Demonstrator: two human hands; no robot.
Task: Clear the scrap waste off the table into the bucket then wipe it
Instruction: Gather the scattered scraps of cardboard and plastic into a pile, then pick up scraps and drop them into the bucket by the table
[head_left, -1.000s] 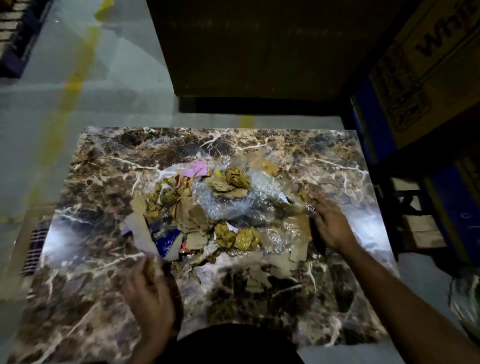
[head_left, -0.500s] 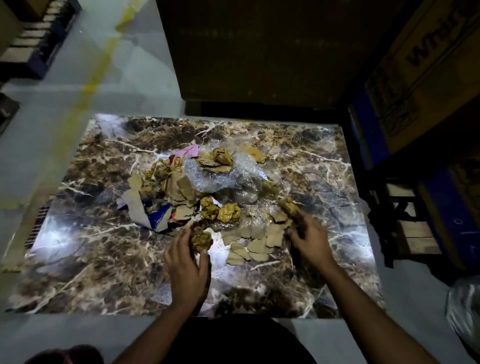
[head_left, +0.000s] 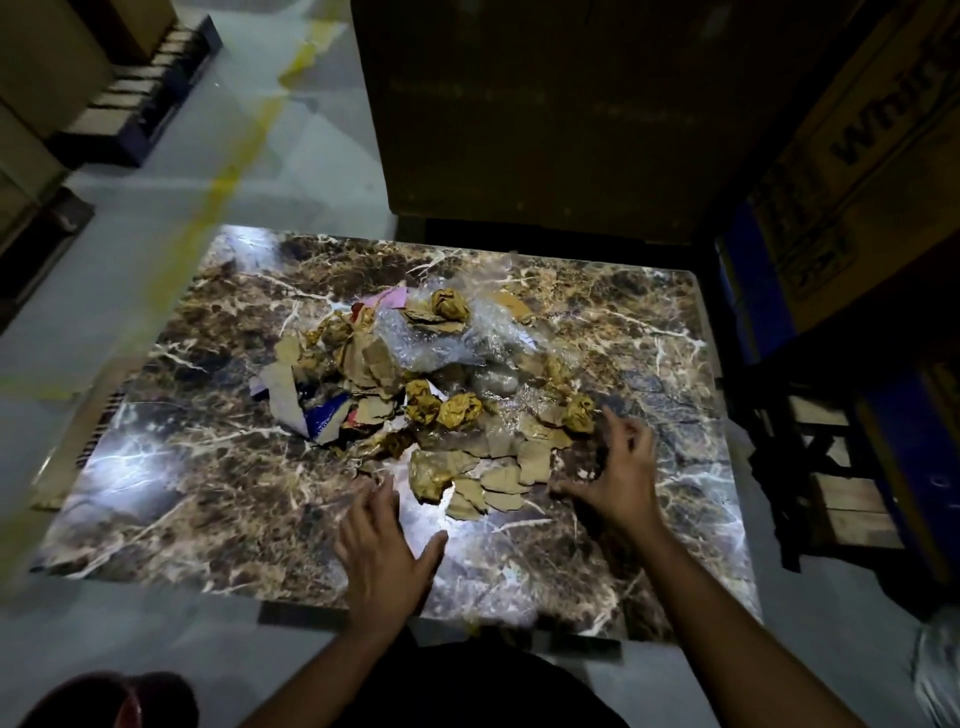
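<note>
- Fingers of both hands, left hand (head_left: 382, 551) and right hand (head_left: 621, 475), are spread wide, holding nothing.
- Scrap pile (head_left: 421, 379) sits mid-worktop (head_left: 208, 493) (bucket unseen).
- Light, crumpled, shifting stuff; best scooped from both flanks.

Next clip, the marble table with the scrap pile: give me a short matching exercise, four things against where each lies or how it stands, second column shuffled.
Things:
1. left hand
2. right hand
3. pink paper
4. bubble wrap

Places or states:
A. far edge of the scrap pile
B. fingers spread, at the pile's right edge
C. middle of the pile, under a crumpled brown ball
D. flat and open on the marble table, near the pile's near edge

Pairs: 1-D, 2-B, 3-A, 4-C
</note>
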